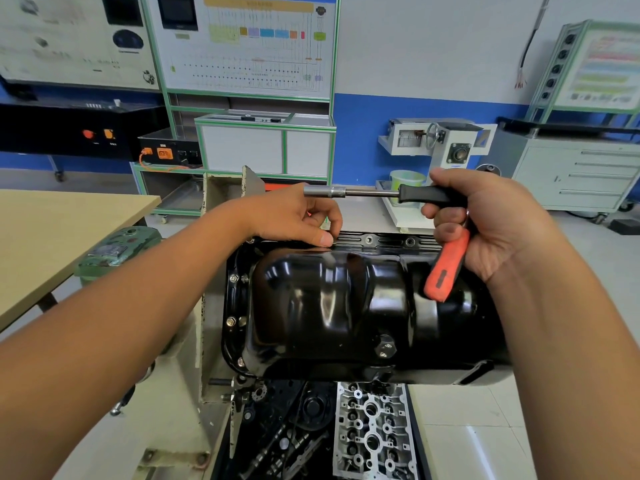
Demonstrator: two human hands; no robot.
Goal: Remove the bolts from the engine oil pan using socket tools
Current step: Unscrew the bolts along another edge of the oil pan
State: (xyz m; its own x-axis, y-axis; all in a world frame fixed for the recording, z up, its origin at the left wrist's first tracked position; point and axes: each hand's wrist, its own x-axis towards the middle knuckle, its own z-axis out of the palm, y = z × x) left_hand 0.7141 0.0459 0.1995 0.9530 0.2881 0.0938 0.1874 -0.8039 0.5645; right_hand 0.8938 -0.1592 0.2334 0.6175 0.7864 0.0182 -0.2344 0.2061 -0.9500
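Note:
A glossy black oil pan (pixel 332 306) sits on the engine in front of me, its flange running round it. Bolts (pixel 234 278) stand in the left flange, and empty-looking holes (pixel 410 241) show on the far flange. My right hand (pixel 491 220) grips a black-handled socket driver (pixel 363 193) that points left above the pan, and also holds an orange-handled tool (pixel 446 268) that hangs down. My left hand (pixel 301 216) reaches to the far flange with thumb and fingers curled together at its edge; what they pinch is hidden.
A cylinder head (pixel 372 434) and loose dark engine parts (pixel 277 438) lie below the pan. A tan table (pixel 52 237) and a green part (pixel 117 251) stand at the left. White machines, cabinets and training boards line the back wall.

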